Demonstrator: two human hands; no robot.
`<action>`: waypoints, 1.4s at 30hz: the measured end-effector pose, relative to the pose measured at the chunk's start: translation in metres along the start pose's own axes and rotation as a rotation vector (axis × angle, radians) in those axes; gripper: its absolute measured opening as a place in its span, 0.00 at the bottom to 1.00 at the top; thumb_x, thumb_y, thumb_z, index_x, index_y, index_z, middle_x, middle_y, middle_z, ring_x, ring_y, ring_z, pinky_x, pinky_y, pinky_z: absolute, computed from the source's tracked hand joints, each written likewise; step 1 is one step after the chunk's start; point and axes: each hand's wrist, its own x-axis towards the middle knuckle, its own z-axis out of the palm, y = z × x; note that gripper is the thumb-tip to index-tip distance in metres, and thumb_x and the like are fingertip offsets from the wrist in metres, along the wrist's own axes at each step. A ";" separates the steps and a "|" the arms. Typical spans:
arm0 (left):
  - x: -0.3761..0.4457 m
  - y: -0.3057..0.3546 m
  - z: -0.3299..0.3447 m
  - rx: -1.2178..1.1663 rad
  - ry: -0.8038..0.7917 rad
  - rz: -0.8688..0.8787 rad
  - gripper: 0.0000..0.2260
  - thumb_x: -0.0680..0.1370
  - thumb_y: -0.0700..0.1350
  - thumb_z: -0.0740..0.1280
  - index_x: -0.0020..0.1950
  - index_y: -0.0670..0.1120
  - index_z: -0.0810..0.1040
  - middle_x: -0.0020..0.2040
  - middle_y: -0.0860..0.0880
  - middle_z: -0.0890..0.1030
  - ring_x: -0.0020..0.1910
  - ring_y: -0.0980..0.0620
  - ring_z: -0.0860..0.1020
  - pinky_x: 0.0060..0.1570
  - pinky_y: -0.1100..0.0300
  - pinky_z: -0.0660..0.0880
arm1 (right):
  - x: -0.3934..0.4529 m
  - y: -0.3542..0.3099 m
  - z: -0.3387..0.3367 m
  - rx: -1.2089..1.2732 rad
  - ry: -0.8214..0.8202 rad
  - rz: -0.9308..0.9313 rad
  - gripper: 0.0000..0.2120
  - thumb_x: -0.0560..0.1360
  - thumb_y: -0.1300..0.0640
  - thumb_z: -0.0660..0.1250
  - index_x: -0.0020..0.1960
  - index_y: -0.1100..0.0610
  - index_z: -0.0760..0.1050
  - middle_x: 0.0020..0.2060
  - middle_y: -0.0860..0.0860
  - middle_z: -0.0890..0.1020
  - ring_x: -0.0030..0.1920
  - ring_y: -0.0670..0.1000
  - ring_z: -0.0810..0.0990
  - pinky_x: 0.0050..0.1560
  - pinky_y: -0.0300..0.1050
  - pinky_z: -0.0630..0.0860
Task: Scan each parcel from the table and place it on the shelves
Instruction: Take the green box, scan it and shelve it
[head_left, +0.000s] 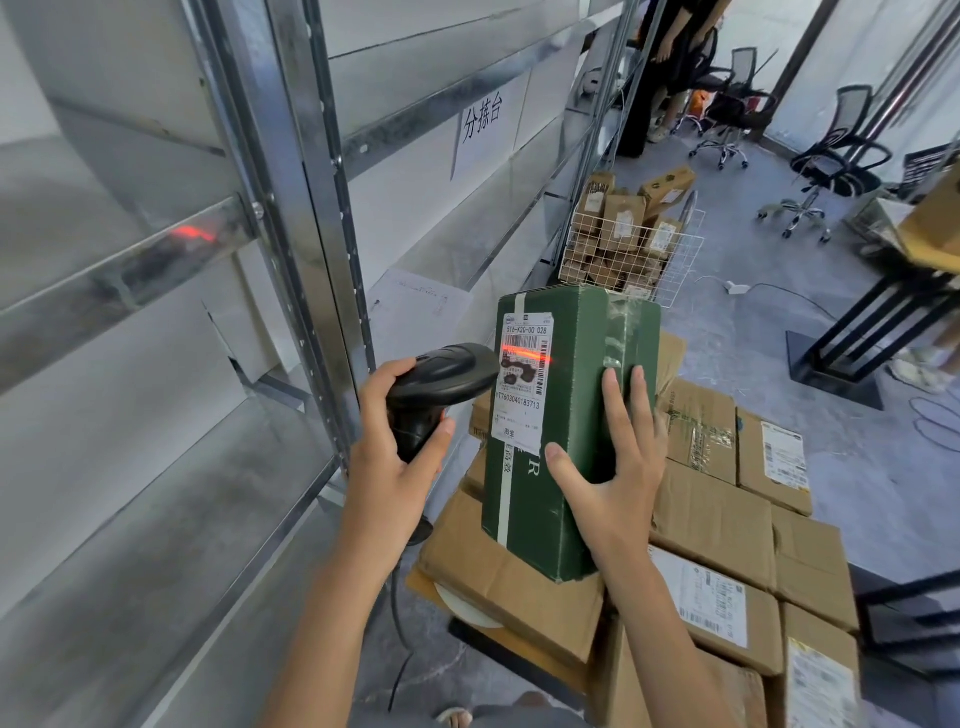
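Note:
My right hand (610, 467) grips a tall green parcel (571, 374), held upright above the pile of boxes, thumb on its front face and fingers on its right side. Its white shipping label (522, 384) faces left. My left hand (395, 457) grips a black handheld scanner (441, 389) pointed at that label. A red scan line crosses the barcode. The metal shelves (171, 249) stand to the left, with a red glow reflected on one beam.
Several brown cardboard parcels (717, 519) lie stacked on the table below the green one. A wire basket (634, 254) full of small boxes stands further back. Office chairs (826, 171) and a person (660, 67) are at the far end. A black table frame (872, 332) is on the right.

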 end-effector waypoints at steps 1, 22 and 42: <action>0.000 0.000 0.000 0.008 0.002 0.002 0.31 0.79 0.43 0.70 0.63 0.77 0.62 0.63 0.44 0.77 0.51 0.39 0.82 0.49 0.53 0.82 | 0.000 0.000 0.000 -0.001 0.000 -0.003 0.40 0.68 0.38 0.66 0.76 0.26 0.50 0.79 0.31 0.50 0.76 0.44 0.51 0.77 0.68 0.52; -0.005 0.000 -0.005 0.010 0.078 -0.002 0.32 0.79 0.40 0.70 0.64 0.76 0.63 0.64 0.44 0.77 0.49 0.43 0.81 0.46 0.63 0.80 | -0.003 -0.005 0.002 0.038 -0.038 0.045 0.39 0.68 0.38 0.66 0.77 0.40 0.59 0.80 0.41 0.56 0.79 0.61 0.56 0.74 0.72 0.55; -0.165 0.049 -0.036 0.157 0.612 -0.238 0.29 0.79 0.41 0.71 0.64 0.74 0.66 0.52 0.59 0.81 0.37 0.53 0.81 0.40 0.64 0.78 | -0.058 -0.025 -0.016 0.429 -0.456 0.043 0.38 0.66 0.36 0.66 0.75 0.30 0.57 0.79 0.35 0.56 0.73 0.30 0.54 0.77 0.54 0.56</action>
